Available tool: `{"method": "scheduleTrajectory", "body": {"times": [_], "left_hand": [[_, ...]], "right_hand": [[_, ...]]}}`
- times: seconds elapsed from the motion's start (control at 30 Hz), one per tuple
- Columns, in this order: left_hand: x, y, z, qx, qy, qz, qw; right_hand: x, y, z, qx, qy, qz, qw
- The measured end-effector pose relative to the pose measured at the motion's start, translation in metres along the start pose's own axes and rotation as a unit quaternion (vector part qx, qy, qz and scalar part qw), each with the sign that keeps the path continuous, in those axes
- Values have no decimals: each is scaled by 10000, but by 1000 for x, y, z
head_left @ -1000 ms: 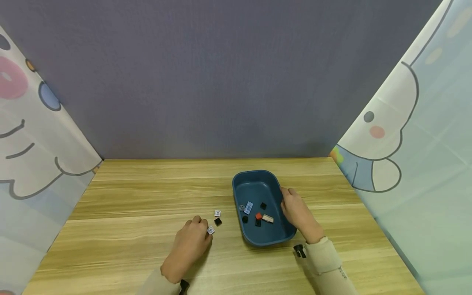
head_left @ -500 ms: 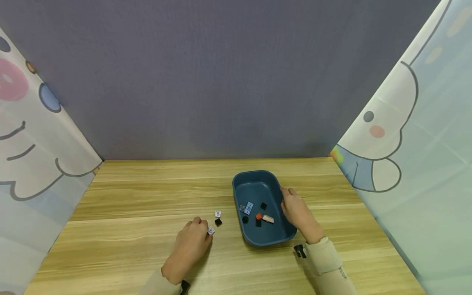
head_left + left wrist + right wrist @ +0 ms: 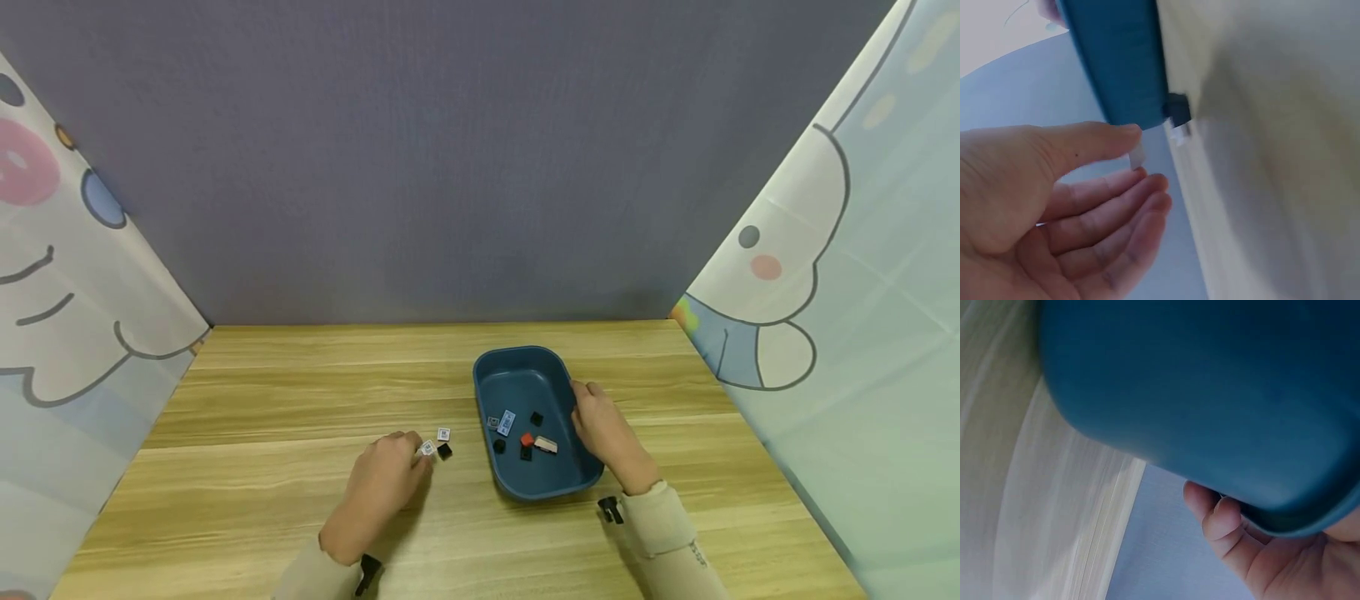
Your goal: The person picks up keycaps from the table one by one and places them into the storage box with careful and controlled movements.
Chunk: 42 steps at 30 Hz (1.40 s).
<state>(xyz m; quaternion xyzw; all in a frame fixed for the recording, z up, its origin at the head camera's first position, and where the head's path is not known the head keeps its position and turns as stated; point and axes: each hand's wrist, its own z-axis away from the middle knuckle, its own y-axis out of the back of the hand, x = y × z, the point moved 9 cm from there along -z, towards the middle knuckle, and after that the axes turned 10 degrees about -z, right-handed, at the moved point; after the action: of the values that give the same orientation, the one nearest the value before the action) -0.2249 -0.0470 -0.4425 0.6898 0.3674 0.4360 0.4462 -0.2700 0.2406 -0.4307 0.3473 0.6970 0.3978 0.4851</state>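
Between thumb and index finger my left hand (image 3: 381,477) pinches a small white square tile (image 3: 427,447) with a printed mark. The left wrist view shows the tile (image 3: 1137,155) edge-on, lifted off the tabletop. Just beyond it lie another white printed tile (image 3: 443,434) and a black cube (image 3: 445,451). My right hand (image 3: 606,427) grips the right rim of a blue plastic bin (image 3: 517,492); in the right wrist view its fingers curl over the lip. Inside the bin are a light blue printed piece (image 3: 506,423), a red cube (image 3: 527,439), a cream block (image 3: 546,445) and several dark pieces.
The light wooden table (image 3: 300,392) runs back to a grey panel (image 3: 435,167). Cartoon-printed curtains (image 3: 862,317) hang at both sides. A black strap end (image 3: 611,509) dangles at the right cuff, beside the bin's near corner.
My left hand has lifted the white tile and shifted it slightly away from me, nearer the other tile. The right hand and bin stay where they were.
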Motion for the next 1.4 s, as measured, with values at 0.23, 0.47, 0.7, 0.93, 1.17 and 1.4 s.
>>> {"method": "scheduleTrajectory", "body": {"times": [0.23,0.47,0.7,0.93,1.17,1.4], "left_hand": [[4,18,-20,185,-84,74,9998],[12,27,-37,74,-132,176,9997],[23,35,-54,120,-359,228,9990],[38,36,-68,41,-578,411,9975],[58,33,-79,-84,-903,517,9945],[79,25,-87,-191,-1161,480,9919]], "right_hand": [[1,0,0,-60,-57,-19,10000],[1,-1,-1,-70,-74,-28,9999],[1,-1,-1,-19,-25,-26,10000],[1,-2,-1,-38,7,8,10000],[0,-1,-1,-15,10,9,10000],[-2,-1,-1,32,68,37,10000]]}}
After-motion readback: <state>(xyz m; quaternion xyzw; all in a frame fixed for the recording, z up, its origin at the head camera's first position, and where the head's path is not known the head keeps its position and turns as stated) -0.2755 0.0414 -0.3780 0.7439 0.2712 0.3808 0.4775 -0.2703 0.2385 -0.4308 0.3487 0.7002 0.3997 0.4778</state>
